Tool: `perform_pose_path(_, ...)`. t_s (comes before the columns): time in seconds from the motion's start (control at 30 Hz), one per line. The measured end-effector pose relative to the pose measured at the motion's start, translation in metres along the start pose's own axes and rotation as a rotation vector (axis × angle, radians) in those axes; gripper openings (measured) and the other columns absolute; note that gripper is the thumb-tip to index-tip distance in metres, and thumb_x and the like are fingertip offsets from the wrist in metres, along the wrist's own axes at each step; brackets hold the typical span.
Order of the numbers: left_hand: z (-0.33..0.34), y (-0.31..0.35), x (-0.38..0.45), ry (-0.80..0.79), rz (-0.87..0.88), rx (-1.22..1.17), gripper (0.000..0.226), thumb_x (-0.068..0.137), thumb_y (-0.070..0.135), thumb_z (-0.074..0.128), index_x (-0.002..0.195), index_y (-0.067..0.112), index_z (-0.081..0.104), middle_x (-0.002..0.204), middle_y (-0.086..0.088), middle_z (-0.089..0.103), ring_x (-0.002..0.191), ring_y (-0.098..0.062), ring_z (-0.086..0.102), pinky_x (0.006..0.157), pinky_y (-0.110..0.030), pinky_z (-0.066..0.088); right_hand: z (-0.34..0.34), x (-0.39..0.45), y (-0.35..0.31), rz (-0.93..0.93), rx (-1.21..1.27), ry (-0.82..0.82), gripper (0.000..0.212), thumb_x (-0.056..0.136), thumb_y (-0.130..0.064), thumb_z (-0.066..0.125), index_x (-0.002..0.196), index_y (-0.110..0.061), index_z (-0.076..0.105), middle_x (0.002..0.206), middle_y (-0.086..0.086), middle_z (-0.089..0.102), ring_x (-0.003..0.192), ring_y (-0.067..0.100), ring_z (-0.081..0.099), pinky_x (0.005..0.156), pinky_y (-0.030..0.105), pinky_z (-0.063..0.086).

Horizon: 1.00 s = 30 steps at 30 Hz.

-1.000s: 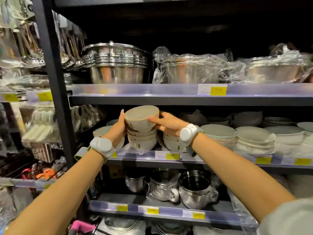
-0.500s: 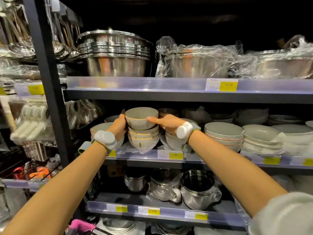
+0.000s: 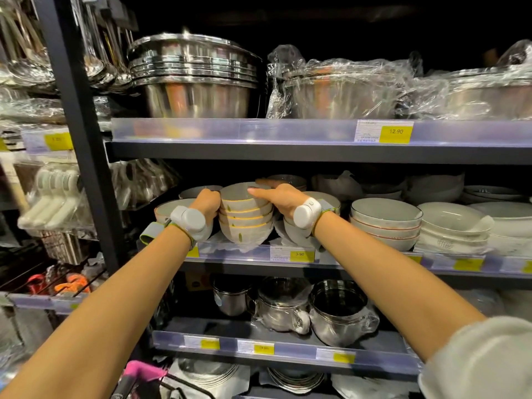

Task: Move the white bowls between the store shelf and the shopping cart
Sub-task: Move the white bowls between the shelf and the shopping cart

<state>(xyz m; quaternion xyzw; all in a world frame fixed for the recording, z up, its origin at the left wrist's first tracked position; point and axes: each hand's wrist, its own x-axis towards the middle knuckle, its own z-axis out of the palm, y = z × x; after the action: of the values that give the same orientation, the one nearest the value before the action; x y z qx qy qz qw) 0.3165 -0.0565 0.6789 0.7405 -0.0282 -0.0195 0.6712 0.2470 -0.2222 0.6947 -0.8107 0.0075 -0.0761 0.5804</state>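
A stack of several white bowls (image 3: 244,218) with gold rims and small green marks stands on the middle store shelf (image 3: 359,264). My left hand (image 3: 208,201) presses against the stack's left side near the top bowl. My right hand (image 3: 277,197) lies over the top bowl's right rim, fingers reaching across it. Both wrists wear white bands. The top bowl sits nested level in the stack. A pink handle of the shopping cart (image 3: 142,370) shows at the bottom left.
More white bowls (image 3: 385,217) and plates (image 3: 454,226) fill the shelf to the right, another bowl (image 3: 169,207) sits left. Steel pots (image 3: 198,79) stand above, steel mugs (image 3: 339,309) below. A dark upright post (image 3: 83,133) rises at left.
The top bowl, earlier tilted and raised above the stack, now sits nested flat on it. Both hands stay on it, lowered with the bowl.
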Motion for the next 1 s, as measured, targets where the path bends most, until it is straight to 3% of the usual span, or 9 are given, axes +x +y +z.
perform_pose_path(0.07, -0.001, -0.003, 0.005, -0.017, -0.001, 0.02, 0.026, 0.096, 0.003, 0.03, 0.076, 0.006, 0.047, 0.101, -0.016, 0.049, 0.095, -0.026, 0.045, 0.078, -0.036, 0.035, -0.001, 0.002, 0.0, 0.0, -0.011, 0.014, 0.062, 0.075, -0.045, 0.074, 0.125, -0.011, 0.06, 0.123, 0.009, 0.064, 0.112, 0.025, 0.061, 0.104, 0.041, 0.047)
perform_pose_path(0.13, -0.001, -0.005, 0.01, -0.038, -0.006, 0.014, 0.027, 0.097, 0.005, 0.031, 0.075, 0.009, 0.047, 0.101, -0.015, 0.048, 0.097, -0.026, 0.045, 0.078, -0.036, 0.034, -0.002, 0.001, 0.001, 0.019, -0.073, 0.02, 0.065, 0.078, -0.047, 0.07, 0.128, -0.01, 0.056, 0.125, 0.009, 0.062, 0.115, 0.026, 0.059, 0.104, 0.042, 0.046)
perform_pose_path(0.27, -0.003, 0.007, -0.019, -0.024, -0.014, -0.043, 0.021, 0.099, 0.006, 0.028, 0.1, 0.005, 0.049, 0.103, -0.013, 0.052, 0.101, -0.025, 0.046, 0.086, -0.033, 0.037, -0.004, 0.001, 0.004, 0.032, -0.131, 0.013, 0.08, 0.073, -0.053, 0.07, 0.136, -0.009, 0.048, 0.133, 0.01, 0.056, 0.121, 0.028, 0.055, 0.105, 0.043, 0.045)
perform_pose_path(0.4, 0.002, 0.008, -0.027, -0.091, -0.016, -0.108, 0.034, 0.098, 0.01, 0.03, 0.123, 0.0, 0.051, 0.129, -0.017, 0.055, 0.113, -0.029, 0.051, 0.101, -0.037, 0.04, -0.007, -0.01, 0.0, 0.057, -0.189, 0.018, 0.069, 0.083, -0.049, 0.064, 0.135, -0.006, 0.049, 0.13, 0.01, 0.057, 0.12, 0.027, 0.055, 0.106, 0.041, 0.044)
perform_pose_path(0.5, 0.002, 0.01, -0.027, -0.108, -0.034, -0.093, 0.027, 0.1, 0.011, 0.03, 0.098, 0.006, 0.056, 0.127, -0.021, 0.057, 0.117, -0.029, 0.052, 0.097, -0.034, 0.041, -0.005, -0.011, -0.002, 0.043, -0.159, -0.004, 0.069, 0.085, -0.046, 0.063, 0.139, -0.008, 0.044, 0.134, 0.011, 0.056, 0.122, 0.027, 0.054, 0.108, 0.042, 0.043)
perform_pose_path(0.57, 0.003, 0.014, -0.037, -0.123, -0.031, -0.095, 0.028, 0.101, 0.013, 0.03, 0.083, 0.012, 0.052, 0.102, -0.014, 0.062, 0.107, -0.026, 0.056, 0.083, -0.025, 0.043, -0.009, -0.015, -0.002, 0.034, -0.149, -0.015, 0.071, 0.083, -0.047, 0.064, 0.138, -0.006, 0.045, 0.133, 0.012, 0.056, 0.12, 0.027, 0.055, 0.107, 0.041, 0.044)
perform_pose_path(0.7, -0.002, 0.016, -0.049, -0.137, -0.009, -0.078, 0.028, 0.103, 0.019, 0.03, 0.092, 0.012, 0.055, 0.1, -0.003, 0.057, 0.099, -0.018, 0.051, 0.09, -0.025, 0.042, -0.018, -0.017, 0.001, 0.022, -0.113, -0.028, 0.096, 0.069, -0.059, 0.069, 0.142, -0.005, 0.038, 0.139, 0.009, 0.052, 0.124, 0.026, 0.053, 0.107, 0.041, 0.043)
perform_pose_path(0.87, -0.015, 0.017, -0.066, -0.137, -0.031, 0.008, 0.022, 0.099, 0.027, 0.037, 0.089, 0.013, 0.051, 0.084, -0.007, 0.055, 0.073, -0.017, 0.05, 0.077, -0.028, 0.044, -0.021, -0.062, -0.018, 0.01, -0.077, -0.036, 0.066, 0.091, -0.034, 0.059, 0.145, -0.005, 0.035, 0.146, 0.01, 0.045, 0.132, 0.024, 0.045, 0.104, 0.028, 0.039)
perform_pose_path(1.0, -0.016, 0.015, -0.085, -0.131, -0.029, 0.042, 0.022, 0.099, 0.019, 0.039, 0.108, 0.005, 0.054, 0.109, -0.018, 0.057, 0.074, -0.022, 0.054, 0.076, -0.032, 0.049, -0.032, -0.08, -0.02, 0.001, -0.12, -0.046, 0.058, 0.095, -0.026, 0.055, 0.144, -0.002, 0.035, 0.148, 0.01, 0.04, 0.138, 0.025, 0.039, 0.113, 0.03, 0.033)
